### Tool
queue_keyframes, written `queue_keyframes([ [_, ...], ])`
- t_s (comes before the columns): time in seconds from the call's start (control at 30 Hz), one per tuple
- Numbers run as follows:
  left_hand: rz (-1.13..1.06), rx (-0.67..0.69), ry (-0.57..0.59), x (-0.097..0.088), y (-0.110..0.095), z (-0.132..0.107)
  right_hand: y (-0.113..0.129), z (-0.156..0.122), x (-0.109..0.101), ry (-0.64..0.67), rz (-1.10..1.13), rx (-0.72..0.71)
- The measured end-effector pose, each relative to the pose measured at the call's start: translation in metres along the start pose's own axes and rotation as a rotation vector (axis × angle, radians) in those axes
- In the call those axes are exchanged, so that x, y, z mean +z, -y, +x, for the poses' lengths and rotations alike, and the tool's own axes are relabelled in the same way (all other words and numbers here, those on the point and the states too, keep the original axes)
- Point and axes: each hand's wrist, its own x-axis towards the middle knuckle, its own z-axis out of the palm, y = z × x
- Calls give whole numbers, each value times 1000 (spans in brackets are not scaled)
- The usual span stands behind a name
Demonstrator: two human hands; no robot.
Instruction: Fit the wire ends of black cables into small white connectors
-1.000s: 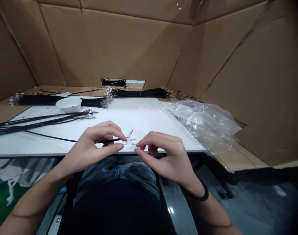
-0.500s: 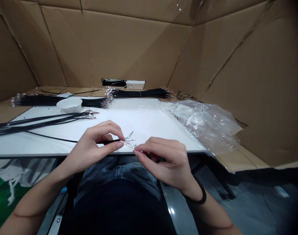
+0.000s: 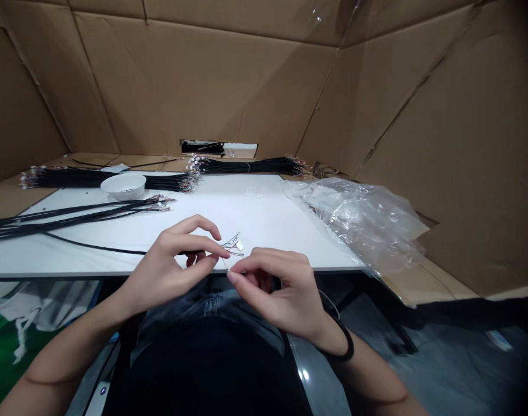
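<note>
Near the front edge of the white tabletop, my left hand (image 3: 173,254) grips the end of a black cable (image 3: 99,246), its thumb and a finger pinched close to where the thin wires come out. Several fine coloured wires (image 3: 233,242) fan out beyond those fingertips. A small white connector (image 3: 240,245) shows among them. My right hand (image 3: 276,283) is closed, thumb and forefinger pinching the tip of one thin pale wire (image 3: 225,264) that runs from the left fingertips. The cable trails off to the left across the table.
Loose black cables (image 3: 73,216) lie at the left, with a white bowl (image 3: 123,186) behind them. Two thick cable bundles (image 3: 251,166) rest along the back. A clear plastic bag (image 3: 363,214) covers the right side of the table. Cardboard walls (image 3: 229,81) enclose the back and sides.
My right hand has moved slightly left and down, nearer the left hand. My left hand has shifted a little right, its forefinger lifted. The white connector among the wires now shows clearly.
</note>
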Motion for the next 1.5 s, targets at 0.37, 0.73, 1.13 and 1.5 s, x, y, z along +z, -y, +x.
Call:
queue_keyframes([
  [0.37,-25,9,76,-3,3,2,2,4,-5,25,111,152],
  [0.73,-67,-73,96,-3,0,3,-4,9,-10,11,83,286],
  [1.13,-97,-120,70,-2,1,4,-9,9,-7,30,-27,109],
  [1.5,-95,-151,86,-1,7,6,-11,1,-7,-14,-736,-491],
])
